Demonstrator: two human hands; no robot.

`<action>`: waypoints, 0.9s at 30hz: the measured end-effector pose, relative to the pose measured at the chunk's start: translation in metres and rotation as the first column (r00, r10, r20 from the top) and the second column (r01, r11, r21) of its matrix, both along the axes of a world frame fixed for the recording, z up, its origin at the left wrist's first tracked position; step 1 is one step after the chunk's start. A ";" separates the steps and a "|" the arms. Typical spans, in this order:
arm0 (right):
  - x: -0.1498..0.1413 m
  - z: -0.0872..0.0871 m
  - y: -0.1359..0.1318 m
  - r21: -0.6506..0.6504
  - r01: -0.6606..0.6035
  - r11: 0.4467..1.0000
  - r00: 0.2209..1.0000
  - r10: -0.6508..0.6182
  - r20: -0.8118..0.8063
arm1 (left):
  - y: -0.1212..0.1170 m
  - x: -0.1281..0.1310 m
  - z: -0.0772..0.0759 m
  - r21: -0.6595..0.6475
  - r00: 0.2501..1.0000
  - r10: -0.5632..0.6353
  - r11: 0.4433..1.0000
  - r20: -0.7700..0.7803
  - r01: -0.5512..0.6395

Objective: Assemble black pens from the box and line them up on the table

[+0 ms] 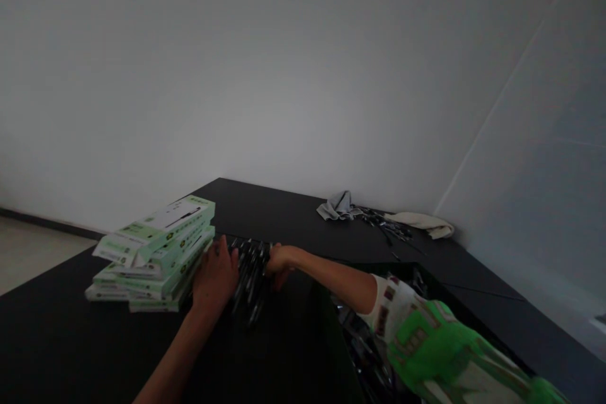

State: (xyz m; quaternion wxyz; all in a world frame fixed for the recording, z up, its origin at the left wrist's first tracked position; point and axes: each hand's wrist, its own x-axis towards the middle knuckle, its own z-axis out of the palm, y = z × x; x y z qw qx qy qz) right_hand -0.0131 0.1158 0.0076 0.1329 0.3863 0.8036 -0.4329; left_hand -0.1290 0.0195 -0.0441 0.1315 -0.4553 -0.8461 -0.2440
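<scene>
My left hand (pixel 215 276) and my right hand (pixel 280 263) both hold a bundle of slender dark items with shiny markings (pixel 250 278), gripping it from either side. The exact kind of item is too blurred to tell. Just left of my left hand stands a loose, uneven stack of white-and-green flat boxes (pixel 154 251), close to my knuckles. My right arm comes in from the lower right, its patterned white sleeve (pixel 391 306) and bright green garment (pixel 428 347) filling that corner.
The black table (pixel 279 214) runs to the wall corner. At its far side lie a grey cloth (pixel 337 207), a scatter of dark slender items (pixel 386 225) and a cream cloth (pixel 421 224). A dark bin holding shiny items (pixel 364 344) sits below my right arm.
</scene>
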 end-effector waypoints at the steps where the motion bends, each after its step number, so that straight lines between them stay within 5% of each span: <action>1: -0.003 0.001 -0.001 -0.027 0.005 1.000 0.999 -0.004 0.033 | 0.001 0.000 -0.001 -0.006 1.000 -0.011 1.000 0.006 0.011; 5: -0.003 0.014 -0.002 -0.102 -0.005 0.995 0.987 0.022 0.160 | 0.005 0.007 -0.005 -0.025 0.995 -0.100 0.995 0.004 0.100; 9: 0.028 0.042 0.006 -0.110 -0.015 0.994 0.987 0.032 0.155 | 0.009 0.030 -0.012 -0.081 0.962 -0.271 0.960 -0.025 0.269; 18: 0.204 0.123 0.002 0.205 0.056 0.977 0.998 -0.048 -0.046 | 0.011 0.036 -0.042 -0.338 0.902 -0.420 0.867 -0.101 0.365; 22: 0.272 0.112 -0.018 0.352 -0.007 0.936 1.000 0.003 0.012 | 0.015 0.027 -0.045 -0.354 0.894 -0.433 0.859 -0.118 0.370; 27: 0.302 0.051 -0.043 0.451 -0.195 0.871 0.981 0.176 0.084 | 0.015 0.027 -0.044 -0.269 0.913 -0.390 0.898 -0.121 0.348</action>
